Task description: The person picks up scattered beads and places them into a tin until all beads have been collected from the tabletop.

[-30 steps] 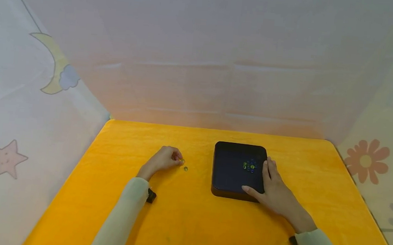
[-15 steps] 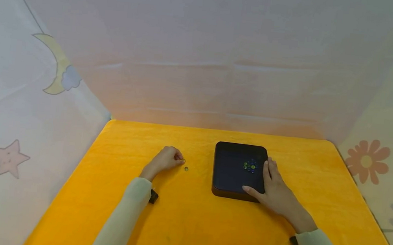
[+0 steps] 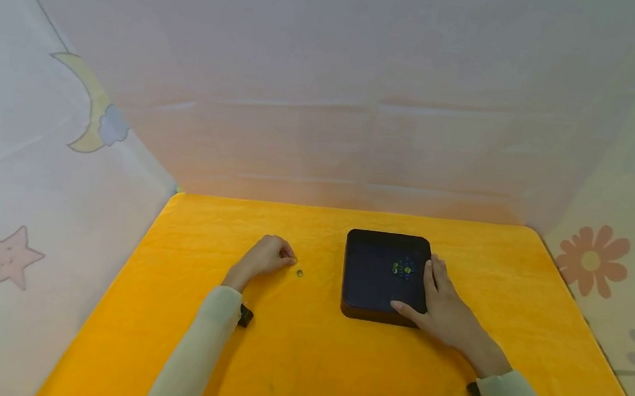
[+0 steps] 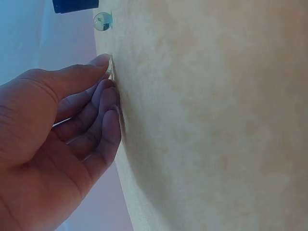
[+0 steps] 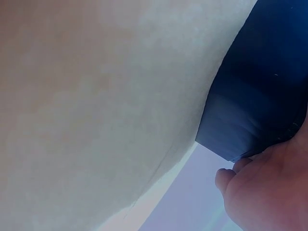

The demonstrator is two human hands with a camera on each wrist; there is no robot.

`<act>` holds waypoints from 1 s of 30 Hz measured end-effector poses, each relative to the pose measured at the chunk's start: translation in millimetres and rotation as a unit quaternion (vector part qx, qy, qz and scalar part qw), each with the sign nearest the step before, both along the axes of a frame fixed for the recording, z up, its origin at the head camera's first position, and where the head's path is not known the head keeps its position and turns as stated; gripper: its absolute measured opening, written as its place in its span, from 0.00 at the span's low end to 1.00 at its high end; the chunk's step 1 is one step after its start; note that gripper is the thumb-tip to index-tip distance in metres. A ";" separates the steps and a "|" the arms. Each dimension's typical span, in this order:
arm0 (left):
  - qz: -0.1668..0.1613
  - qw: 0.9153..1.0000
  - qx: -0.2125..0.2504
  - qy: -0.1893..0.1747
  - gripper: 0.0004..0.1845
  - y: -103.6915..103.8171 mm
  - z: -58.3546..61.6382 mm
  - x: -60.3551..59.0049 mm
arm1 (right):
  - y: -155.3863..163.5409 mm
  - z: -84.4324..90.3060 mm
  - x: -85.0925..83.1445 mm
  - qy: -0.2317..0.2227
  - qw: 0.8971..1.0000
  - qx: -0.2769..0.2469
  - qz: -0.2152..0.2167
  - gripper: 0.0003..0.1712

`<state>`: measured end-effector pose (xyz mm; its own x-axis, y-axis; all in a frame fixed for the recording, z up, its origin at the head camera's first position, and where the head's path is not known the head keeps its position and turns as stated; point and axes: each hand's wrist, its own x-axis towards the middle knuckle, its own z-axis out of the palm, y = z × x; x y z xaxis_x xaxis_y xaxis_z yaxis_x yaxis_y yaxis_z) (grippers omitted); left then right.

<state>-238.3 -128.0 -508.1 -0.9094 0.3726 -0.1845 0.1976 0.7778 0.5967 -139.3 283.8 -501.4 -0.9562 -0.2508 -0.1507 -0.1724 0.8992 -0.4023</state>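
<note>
A shallow black box [image 3: 369,314] stands right of centre on the yellow cloth, with several marbles [image 3: 404,268] gathered inside near its right wall. My right hand [image 3: 447,309] rests at its front right corner, fingers extended along the right side and thumb over the front rim. The right wrist view shows this hand against the dark outer wall. Left of the box, my left hand [image 3: 265,260] pinches a small marble, mostly hidden by thumb and index fingertips [image 4: 102,59] right at the cloth. One clear greenish marble [image 3: 300,273] lies just beyond those fingertips.
Yellow cloth [image 3: 301,362] covers the table, ending at a pale sheet wall [image 3: 324,128] behind. Printed side sheets [image 3: 626,208] flank it left and right. A dark camera block [image 3: 245,316] sits at my left cuff.
The marble at my left fingertips has become hidden as thumb and index close round it. The right hand, the box and the loose marble stay in place.
</note>
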 end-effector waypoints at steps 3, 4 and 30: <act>0.006 1.000 0.011 -0.006 0.09 -1.2 2.5 1.2 | -0.8 0.9 -0.2 0.004 1.000 -0.004 0.000 0.73; 0.008 1.000 0.015 -0.007 0.09 -1.5 3.4 1.6 | -1.1 0.8 -0.5 0.007 1.000 -0.004 0.000 0.73; 0.014 0.998 0.058 0.028 0.12 15.0 17.3 -3.9 | -0.9 1.3 2.4 0.006 1.000 0.001 -0.002 0.72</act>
<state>-242.2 -113.0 -490.8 -0.9273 0.3635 -0.0891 0.2134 0.7091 0.6721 -136.9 282.9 -500.1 -0.9587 -0.2472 -0.1408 -0.1738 0.9008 -0.3979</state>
